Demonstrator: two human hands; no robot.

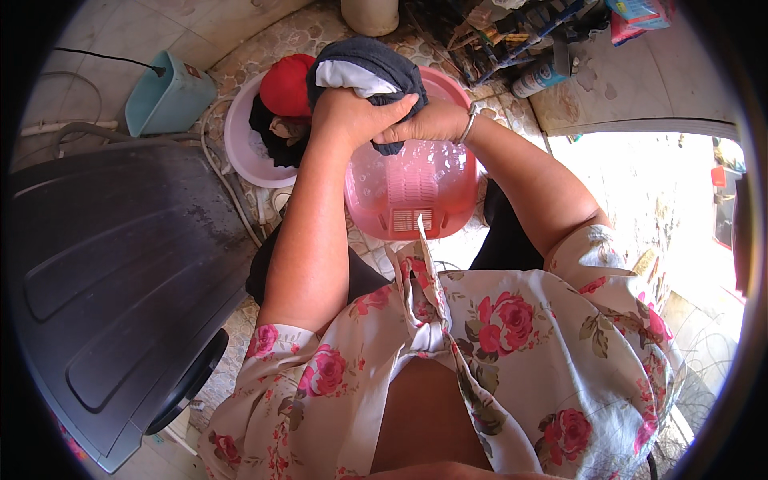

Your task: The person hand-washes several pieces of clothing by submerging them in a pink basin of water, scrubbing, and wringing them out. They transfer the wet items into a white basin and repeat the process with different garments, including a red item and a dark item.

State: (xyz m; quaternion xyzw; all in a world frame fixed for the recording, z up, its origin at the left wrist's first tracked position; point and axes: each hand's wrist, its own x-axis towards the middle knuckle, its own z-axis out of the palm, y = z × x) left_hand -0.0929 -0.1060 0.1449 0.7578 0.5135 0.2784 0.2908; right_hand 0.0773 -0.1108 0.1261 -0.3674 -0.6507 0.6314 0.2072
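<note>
Both hands grip one bunched dark grey cloth garment (366, 51) with a white part (354, 77) showing. My left hand (351, 117) clasps it from the left, thumb laid across the cloth. From the right, my right hand (429, 123) holds its lower folds; a bracelet (470, 123) circles that wrist. Below the hands stands a pink plastic basin (411, 231) with a ribbed washboard (411, 180) moulded inside and water with suds in it. The garment hides the basin's far left part. How the fingers lie under the cloth is hidden.
Left of the basin, a pale pink tub (237, 141) holds red cloth (287, 85) and black cloth (273, 141). A light blue bin (171, 99) stands by the wall. A large dark plastic lid or appliance top (126, 240) fills the left side. A spray can (540, 81) lies back right.
</note>
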